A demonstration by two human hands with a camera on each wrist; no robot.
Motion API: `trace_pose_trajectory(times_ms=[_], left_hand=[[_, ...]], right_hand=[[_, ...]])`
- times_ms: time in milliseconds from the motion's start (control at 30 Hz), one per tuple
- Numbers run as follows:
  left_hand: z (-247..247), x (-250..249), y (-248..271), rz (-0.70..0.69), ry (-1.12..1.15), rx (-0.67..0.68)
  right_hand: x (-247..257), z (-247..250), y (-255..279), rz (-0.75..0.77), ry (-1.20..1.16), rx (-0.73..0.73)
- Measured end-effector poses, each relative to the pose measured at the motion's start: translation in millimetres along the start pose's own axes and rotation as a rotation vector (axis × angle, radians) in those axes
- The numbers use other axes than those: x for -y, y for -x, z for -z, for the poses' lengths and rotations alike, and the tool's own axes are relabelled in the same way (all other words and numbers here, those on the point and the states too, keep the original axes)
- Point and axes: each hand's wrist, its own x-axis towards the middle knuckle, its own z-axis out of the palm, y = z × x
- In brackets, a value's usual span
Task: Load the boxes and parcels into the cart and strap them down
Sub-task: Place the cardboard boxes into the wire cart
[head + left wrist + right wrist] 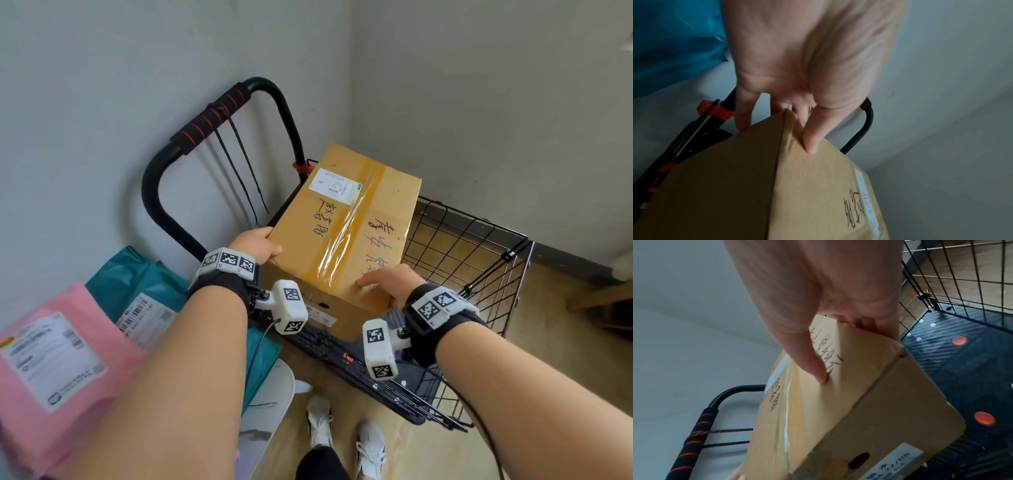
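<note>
A taped brown cardboard box [346,226] with handwriting and a white label sits tilted over the handle end of the black wire cart [479,246]. Whether it rests on the ribbed deck [962,369] I cannot tell. My left hand [260,246] grips its near left corner, thumb on top and fingers down the side; the left wrist view shows this hand [793,100] on the box [813,194]. My right hand [394,284] holds the near right corner, thumb pressed on top [818,373], fingers curled over the box's [849,402] edge. Two dark cords [239,164] hang from the foam-wrapped handle [212,116].
A pink parcel [51,359] and a teal parcel [137,274] lie on a white surface [270,394] at my left. Grey walls meet in a corner behind the cart. My white shoes [342,428] stand on the wooden floor by the cart's near side.
</note>
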Motion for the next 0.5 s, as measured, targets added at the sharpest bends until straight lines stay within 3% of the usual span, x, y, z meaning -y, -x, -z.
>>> trace_pose_trajectory(times_ms=[133,500], left_hand=[[-2,0,-17,0.023,-0.1,0.023],[5,4,-75,0.07,-0.005,0.083]], right_hand=[[-2,-4,-14,-0.049,-0.013,0.048],[17,-4,-39,-0.072,-0.007,0.026]])
